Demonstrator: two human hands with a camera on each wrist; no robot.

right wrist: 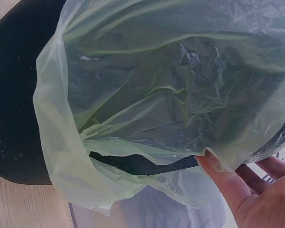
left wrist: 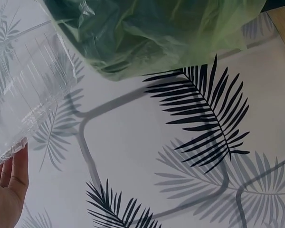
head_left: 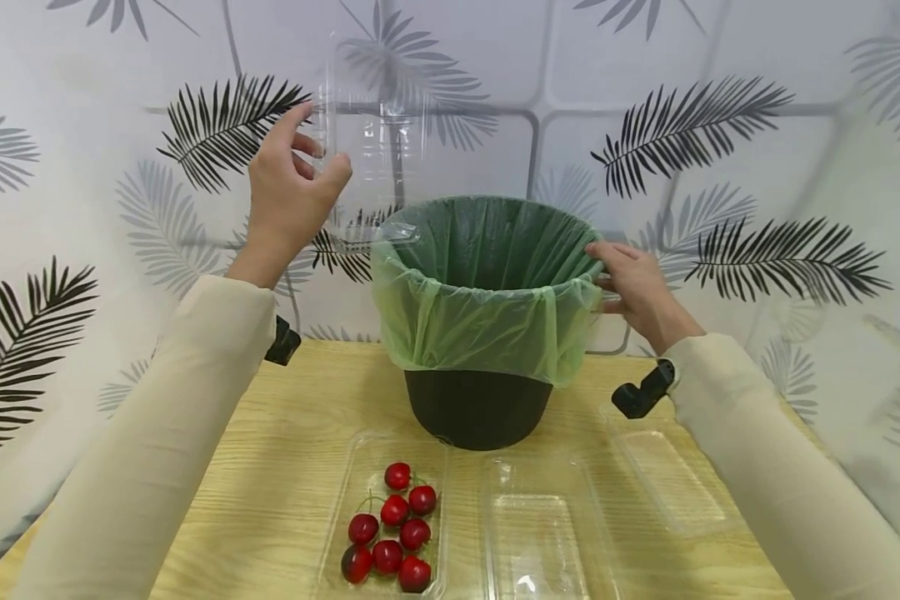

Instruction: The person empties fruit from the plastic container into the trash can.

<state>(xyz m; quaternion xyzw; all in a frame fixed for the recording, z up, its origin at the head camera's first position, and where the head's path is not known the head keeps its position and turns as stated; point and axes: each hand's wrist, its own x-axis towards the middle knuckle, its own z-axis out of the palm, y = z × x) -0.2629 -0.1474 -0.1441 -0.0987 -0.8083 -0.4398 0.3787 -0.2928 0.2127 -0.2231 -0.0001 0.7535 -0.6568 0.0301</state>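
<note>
My left hand (head_left: 288, 187) grips the edge of a clear plastic container (head_left: 375, 158), raised at the upper left of a black trash bin (head_left: 480, 408). A thin green trash bag (head_left: 487, 329) lines the bin and folds down over its rim. At the bin's right side, my right hand (head_left: 633, 287) pinches the bag at the rim. The right wrist view shows its thumb (right wrist: 218, 175) on the bag's edge, with some fingers partly hidden behind. In the left wrist view, the container (left wrist: 33, 80) hangs beside the bag (left wrist: 156, 42), apart from the floor of the bin.
A clear tray (head_left: 348, 492) with several red cherries (head_left: 387, 556) lies in front of the bin on the wooden table (head_left: 270, 467). Two more clear plastic containers (head_left: 536, 542) lie to its right, one partly under my right forearm. A leaf-patterned wall covering (head_left: 645, 50) stands close behind.
</note>
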